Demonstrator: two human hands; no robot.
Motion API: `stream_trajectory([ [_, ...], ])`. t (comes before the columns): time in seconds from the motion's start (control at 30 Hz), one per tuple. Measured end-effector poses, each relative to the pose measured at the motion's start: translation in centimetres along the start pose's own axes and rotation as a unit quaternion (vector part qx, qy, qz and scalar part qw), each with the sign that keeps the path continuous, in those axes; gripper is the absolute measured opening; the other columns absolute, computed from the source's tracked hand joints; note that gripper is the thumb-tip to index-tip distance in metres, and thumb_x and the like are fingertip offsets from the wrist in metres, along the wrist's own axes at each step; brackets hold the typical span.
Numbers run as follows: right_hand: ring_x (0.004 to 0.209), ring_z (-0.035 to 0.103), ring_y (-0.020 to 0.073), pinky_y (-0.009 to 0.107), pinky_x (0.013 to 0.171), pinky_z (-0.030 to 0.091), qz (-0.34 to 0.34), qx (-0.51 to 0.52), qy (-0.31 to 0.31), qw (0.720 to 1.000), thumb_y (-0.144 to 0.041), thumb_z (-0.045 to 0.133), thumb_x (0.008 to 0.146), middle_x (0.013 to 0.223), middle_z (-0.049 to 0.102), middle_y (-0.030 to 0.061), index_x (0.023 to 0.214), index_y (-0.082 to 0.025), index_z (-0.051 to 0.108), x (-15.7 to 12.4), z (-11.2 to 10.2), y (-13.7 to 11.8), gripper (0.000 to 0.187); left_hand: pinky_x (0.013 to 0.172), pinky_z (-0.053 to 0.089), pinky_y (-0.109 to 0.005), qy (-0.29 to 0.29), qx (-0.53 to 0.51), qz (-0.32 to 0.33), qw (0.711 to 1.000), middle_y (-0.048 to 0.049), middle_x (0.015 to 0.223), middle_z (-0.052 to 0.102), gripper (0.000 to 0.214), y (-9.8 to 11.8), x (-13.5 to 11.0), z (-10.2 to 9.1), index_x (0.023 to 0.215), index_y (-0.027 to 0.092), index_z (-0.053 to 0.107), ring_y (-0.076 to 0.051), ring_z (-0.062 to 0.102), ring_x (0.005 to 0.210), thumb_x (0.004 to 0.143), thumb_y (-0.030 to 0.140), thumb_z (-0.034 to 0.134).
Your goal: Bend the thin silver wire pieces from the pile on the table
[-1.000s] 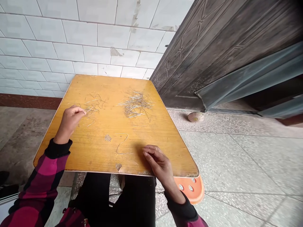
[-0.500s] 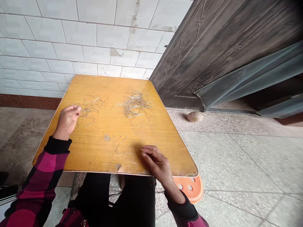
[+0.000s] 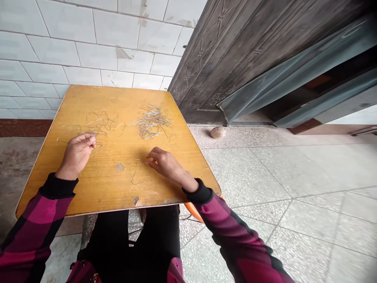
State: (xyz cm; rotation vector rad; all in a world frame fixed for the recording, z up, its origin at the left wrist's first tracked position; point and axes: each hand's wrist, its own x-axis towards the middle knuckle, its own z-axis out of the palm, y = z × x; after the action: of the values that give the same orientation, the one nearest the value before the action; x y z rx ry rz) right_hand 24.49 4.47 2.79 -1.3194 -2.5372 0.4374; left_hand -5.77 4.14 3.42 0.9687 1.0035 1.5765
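Observation:
My left hand (image 3: 77, 154) is closed in a pinch above the left part of the table, in front of a loose scatter of thin bent wires (image 3: 101, 122). What its fingertips hold, if anything, I cannot make out. A curved wire shows just right of those fingers. My right hand (image 3: 165, 163) is open over the table's middle, thumb and fingers slightly apart. Beneath and beside its fingertips lies a single zigzag wire (image 3: 133, 179), partly hidden by the hand. Farther back sits a denser heap of silvery wires (image 3: 153, 121).
The yellow wooden table (image 3: 97, 192) has chipped patches and meets a white tiled wall (image 3: 85, 55). A dark carved door (image 3: 206, 78) with a grey-green curtain (image 3: 259, 94) stands to the right. A rounded stone-like object (image 3: 218, 132) lies on the floor; an orange stool (image 3: 194, 212) shows under the table.
My right hand has moved forward and left, onto the zigzag wire. My left hand stays pinched near the left scatter. The view has shifted to the right.

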Motion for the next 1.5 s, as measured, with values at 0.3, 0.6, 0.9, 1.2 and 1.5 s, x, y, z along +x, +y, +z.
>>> stream_trajectory([
  [0.3, 0.073, 0.063, 0.02, 0.03, 0.057, 0.037, -0.009, -0.219, -0.157, 0.963, -0.017, 0.052, 0.087, 0.097, 0.067, 0.0148, 0.088, -0.013, 0.068, 4.0, 0.6, -2.7, 0.016, 0.063, 0.042, -0.025, -0.012, -0.037, -0.038, 0.998, -0.0021, 0.076, 0.057, 0.006, 0.0, -0.5, 0.1, 0.062, 0.019, 0.069, -0.011, 0.048, 0.068, 0.062, 0.02, 0.075],
  [0.6, 0.064, 0.056, 0.0164, 0.03, 0.061, 0.035, 0.014, -0.126, 0.02, 0.992, -0.011, 0.055, 0.082, 0.07, 0.065, 0.0042, 0.077, -0.02, 0.069, 9.0, -5.7, 3.9, 0.017, 0.064, 0.041, -0.027, -0.033, -0.051, -0.052, 0.997, -0.0019, 0.072, 0.055, 0.009, -0.1, -0.6, 0.2, 0.061, 0.017, 0.067, -0.011, 0.048, 0.065, 0.064, 0.021, 0.074],
  [0.9, 0.071, 0.059, 0.0119, 0.026, 0.064, 0.046, -0.052, 0.189, 0.09, 0.976, -0.035, 0.062, 0.086, 0.102, 0.068, 0.0073, 0.105, -0.016, 0.068, 7.2, -4.6, 0.7, 0.028, 0.058, 0.037, -0.025, -0.076, -0.076, -0.122, 0.987, -0.0024, 0.072, 0.056, 0.009, 0.0, -1.2, 0.9, 0.061, 0.015, 0.067, -0.01, 0.047, 0.064, 0.061, 0.021, 0.074],
  [1.2, 0.039, 0.043, 0.004, 0.017, 0.036, 0.032, 0.046, 0.513, -0.109, 0.85, -0.047, 0.066, 0.079, 0.059, 0.063, -0.0034, 0.087, -0.016, 0.066, 3.6, 0.2, -2.5, 0.032, 0.058, 0.038, -0.025, -0.093, 0.032, -0.153, 0.983, -0.0022, 0.069, 0.059, 0.012, -0.6, -1.6, 1.2, 0.067, 0.015, 0.069, -0.011, 0.05, 0.062, 0.064, 0.026, 0.074],
  [1.5, 0.043, 0.049, 0.0033, 0.016, 0.042, 0.038, 0.043, 0.548, -0.173, 0.817, -0.045, 0.069, 0.079, 0.06, 0.062, -0.0038, 0.088, -0.013, 0.066, 2.6, 1.7, -2.0, 0.033, 0.071, 0.048, -0.031, -0.114, 0.086, -0.185, 0.972, -0.0104, 0.085, 0.072, 0.03, -0.7, -1.4, 0.7, 0.082, 0.012, 0.067, -0.018, 0.065, 0.076, 0.077, 0.042, 0.067],
])
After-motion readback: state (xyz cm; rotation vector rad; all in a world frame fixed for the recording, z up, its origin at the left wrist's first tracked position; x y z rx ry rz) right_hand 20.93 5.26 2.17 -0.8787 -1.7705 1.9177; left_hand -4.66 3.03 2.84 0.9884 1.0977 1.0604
